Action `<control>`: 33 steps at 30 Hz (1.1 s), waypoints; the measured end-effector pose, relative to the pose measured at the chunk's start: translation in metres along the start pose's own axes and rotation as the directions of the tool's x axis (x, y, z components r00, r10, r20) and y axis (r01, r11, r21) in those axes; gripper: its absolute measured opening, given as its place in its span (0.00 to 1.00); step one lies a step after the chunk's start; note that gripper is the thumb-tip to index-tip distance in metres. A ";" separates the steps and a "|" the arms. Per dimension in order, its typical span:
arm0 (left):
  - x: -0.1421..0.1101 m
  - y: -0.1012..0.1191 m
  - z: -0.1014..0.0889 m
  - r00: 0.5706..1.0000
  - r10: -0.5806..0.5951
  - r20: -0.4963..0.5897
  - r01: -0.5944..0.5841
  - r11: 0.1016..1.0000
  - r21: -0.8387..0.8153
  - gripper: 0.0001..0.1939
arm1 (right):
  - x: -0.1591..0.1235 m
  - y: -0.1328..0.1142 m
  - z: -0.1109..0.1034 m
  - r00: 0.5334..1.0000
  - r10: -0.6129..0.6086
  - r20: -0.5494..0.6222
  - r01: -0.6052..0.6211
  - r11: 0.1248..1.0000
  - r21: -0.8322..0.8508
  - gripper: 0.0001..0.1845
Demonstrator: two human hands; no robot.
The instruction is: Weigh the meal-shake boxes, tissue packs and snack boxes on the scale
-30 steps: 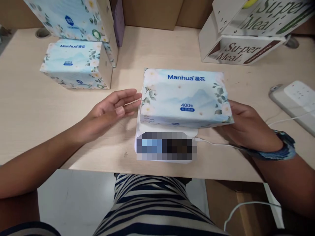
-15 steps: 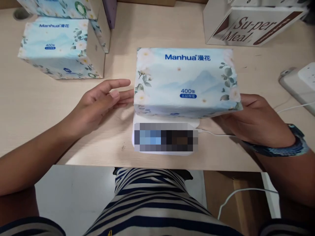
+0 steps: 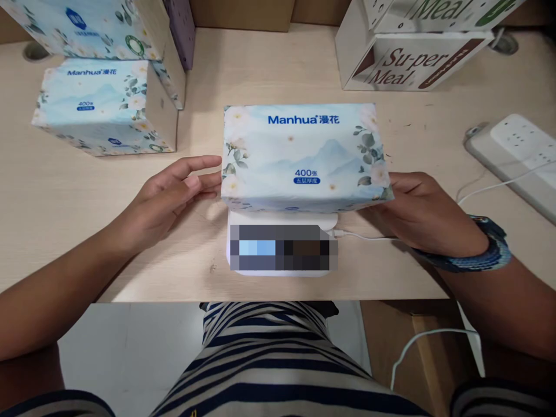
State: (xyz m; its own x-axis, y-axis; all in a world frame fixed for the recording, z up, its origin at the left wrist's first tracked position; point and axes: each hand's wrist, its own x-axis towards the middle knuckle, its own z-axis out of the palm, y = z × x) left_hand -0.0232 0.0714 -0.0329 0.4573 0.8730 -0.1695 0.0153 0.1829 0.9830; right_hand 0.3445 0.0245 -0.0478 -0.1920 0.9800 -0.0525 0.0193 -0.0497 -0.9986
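Note:
A pack of tissues (image 3: 299, 147), pale blue with white flowers and the word Manhua, is over a white device with a blurred-out display (image 3: 282, 218) near the desk's front edge. Whether the pack rests on the device or hangs just above it, I cannot tell. My right hand (image 3: 410, 202) grips the pack's right end from the side and below; its fingertips are hidden behind the pack. My left hand (image 3: 169, 194) is open, fingers stretched toward the pack's left end, their tips at or nearly touching it.
More tissue packs (image 3: 98, 107) are stacked at the back left beside a purple object (image 3: 181, 35). White Super Meal boxes (image 3: 417, 63) stand at the back right. A power strip (image 3: 516, 150) lies on the right. A white cable (image 3: 367, 236) runs from the device under my right wrist.
The view has tilted up and shifted slightly right. The tissue pack has moved a little left over the device and looks slightly smaller, with my right hand still on it. The left hand stays outstretched.

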 end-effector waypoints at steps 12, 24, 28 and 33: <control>0.001 -0.003 -0.001 0.989 0.110 0.100 -0.109 0.994 -0.016 0.25 | -0.006 0.011 0.002 0.986 -0.143 -0.088 0.127 0.978 -0.167 0.10; -0.004 -0.011 0.002 0.891 0.363 0.271 -0.416 0.893 0.173 0.28 | -0.009 0.010 0.003 0.975 -0.181 -0.127 0.142 0.953 -0.267 0.12; -0.003 -0.013 0.006 0.854 0.422 0.306 -0.500 0.829 0.252 0.33 | -0.009 0.003 0.010 0.972 -0.162 -0.168 0.113 0.957 -0.269 0.10; -0.001 -0.015 0.005 0.839 0.454 0.300 -0.536 0.783 0.316 0.30 | -0.008 -0.002 0.013 0.974 -0.153 -0.169 0.104 0.957 -0.272 0.11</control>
State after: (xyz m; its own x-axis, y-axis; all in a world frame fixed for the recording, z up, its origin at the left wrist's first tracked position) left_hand -0.0199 0.0655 -0.0470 0.6572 0.6801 0.3249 0.0481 -0.4680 0.8824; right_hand 0.3337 0.0142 -0.0460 -0.0245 0.9943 0.1036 0.2653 0.1064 -0.9583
